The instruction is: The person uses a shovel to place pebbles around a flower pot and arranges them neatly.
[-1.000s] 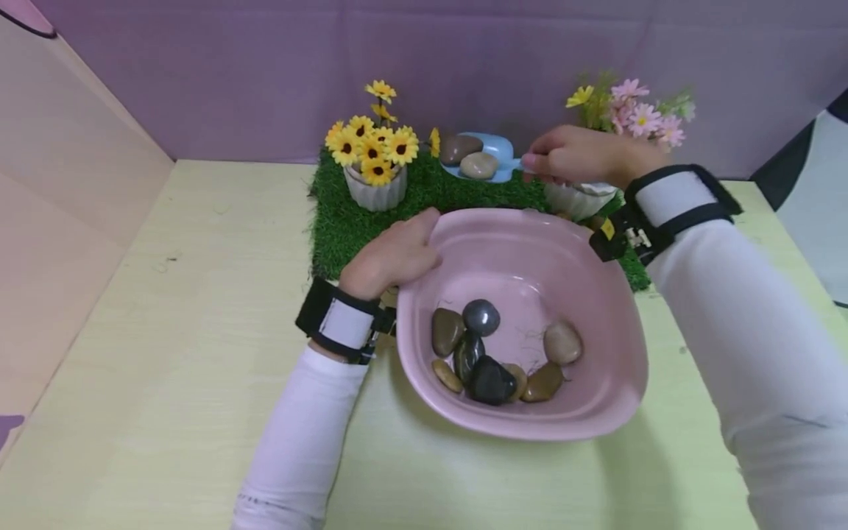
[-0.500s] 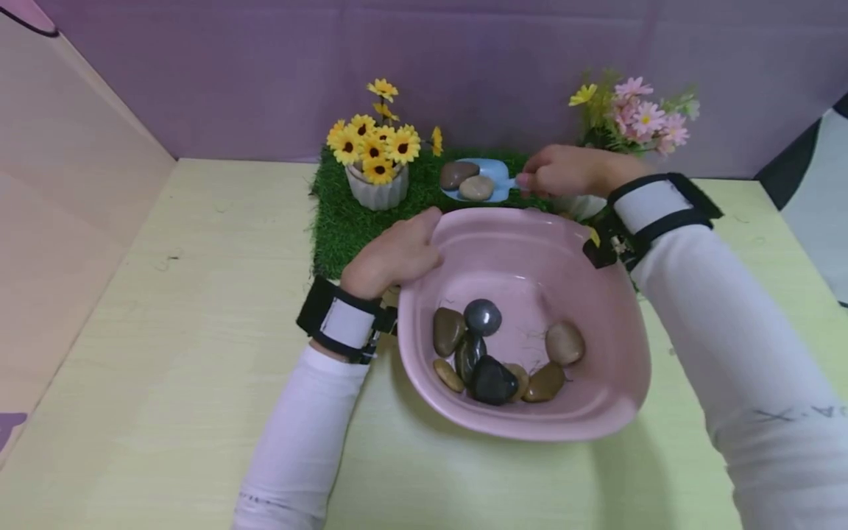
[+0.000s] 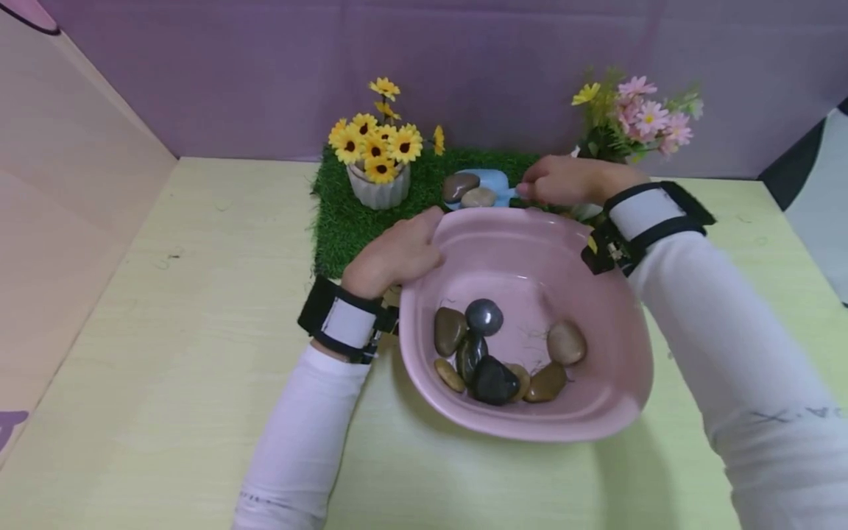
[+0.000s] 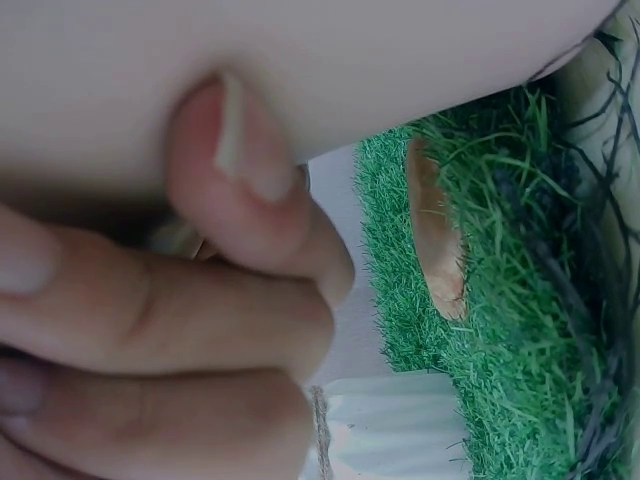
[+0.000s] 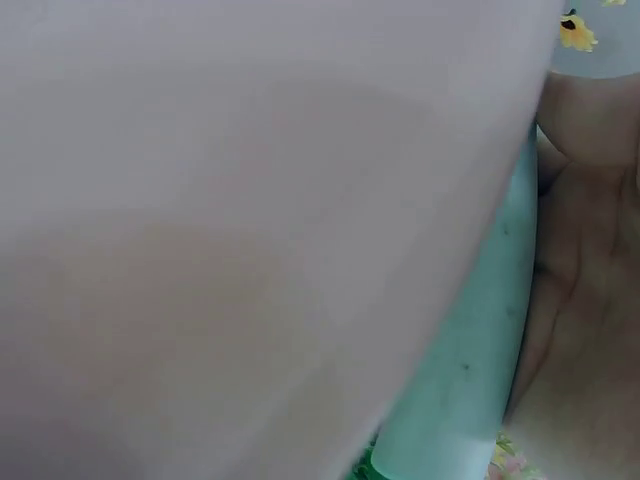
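My left hand (image 3: 397, 252) grips the left rim of a pink basin (image 3: 523, 430), its fingers curled at the edge in the left wrist view. Several smooth stones lie inside, among them a black stone (image 3: 494, 381) and a round grey stone (image 3: 484, 316). Behind the far rim, my right hand (image 3: 566, 180) holds a light blue scoop (image 3: 493, 179) by its handle. A brown stone (image 3: 460, 187) and a beige stone (image 3: 478, 197) sit in it. The rim hides the scoop's near edge. In the right wrist view, the scoop's handle (image 5: 470, 350) runs along the palm, partly hidden by the basin.
Artificial grass (image 3: 341, 239) lies on the table (image 3: 218, 294) under and behind the basin. A pot of yellow flowers (image 3: 379, 188) stands at its left. Pink flowers (image 3: 652, 121) rise behind the right hand, their pot mostly hidden. A purple backdrop (image 3: 252, 81) closes the back.
The right hand has lowered the scoop with its two stones toward the grass, behind the basin's far rim. The left hand and basin stay in place.
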{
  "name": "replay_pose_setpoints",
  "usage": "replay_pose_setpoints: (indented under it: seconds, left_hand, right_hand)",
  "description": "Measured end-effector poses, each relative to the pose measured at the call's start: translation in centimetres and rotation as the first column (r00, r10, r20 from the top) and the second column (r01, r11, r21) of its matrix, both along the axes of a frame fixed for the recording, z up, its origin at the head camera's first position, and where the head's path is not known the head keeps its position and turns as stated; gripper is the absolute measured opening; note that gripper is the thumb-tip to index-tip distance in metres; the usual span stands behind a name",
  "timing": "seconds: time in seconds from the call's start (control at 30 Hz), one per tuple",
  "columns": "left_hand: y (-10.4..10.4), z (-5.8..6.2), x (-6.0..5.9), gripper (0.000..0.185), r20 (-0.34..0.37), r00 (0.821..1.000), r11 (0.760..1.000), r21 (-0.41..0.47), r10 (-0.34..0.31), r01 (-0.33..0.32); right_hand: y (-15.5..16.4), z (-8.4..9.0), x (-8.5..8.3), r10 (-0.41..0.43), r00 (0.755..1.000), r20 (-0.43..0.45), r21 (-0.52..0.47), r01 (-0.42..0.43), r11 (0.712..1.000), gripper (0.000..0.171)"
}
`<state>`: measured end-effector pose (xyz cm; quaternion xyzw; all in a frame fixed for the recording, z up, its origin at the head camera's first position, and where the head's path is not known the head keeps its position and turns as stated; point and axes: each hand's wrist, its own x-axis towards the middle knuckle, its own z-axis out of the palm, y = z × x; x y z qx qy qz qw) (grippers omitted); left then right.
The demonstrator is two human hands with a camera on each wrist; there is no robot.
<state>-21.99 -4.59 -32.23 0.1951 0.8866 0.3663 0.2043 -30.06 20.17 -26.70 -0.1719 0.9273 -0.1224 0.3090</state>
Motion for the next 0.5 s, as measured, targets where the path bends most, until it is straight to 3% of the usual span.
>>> replay_pose_setpoints:
  seconds: [0.27,0.5]
  left_hand:
    - [-0.05,0.07,0.05,0.027,0.001,1.000,1.000,-0.009,0.008,-0.008]
    - [0.04,0.18,0.07,0.036,0.038,0.999,1.000,-0.005,0.022,-0.022]
  right_hand:
    - [-0.52,-0.63,0.14,0.006,1.000,0.008,-0.006,-0.006,1.000,0.042]
    - [-0.90,-0.79,0.07,0.016,0.999,0.037,0.051,-0.018,0.999,0.048]
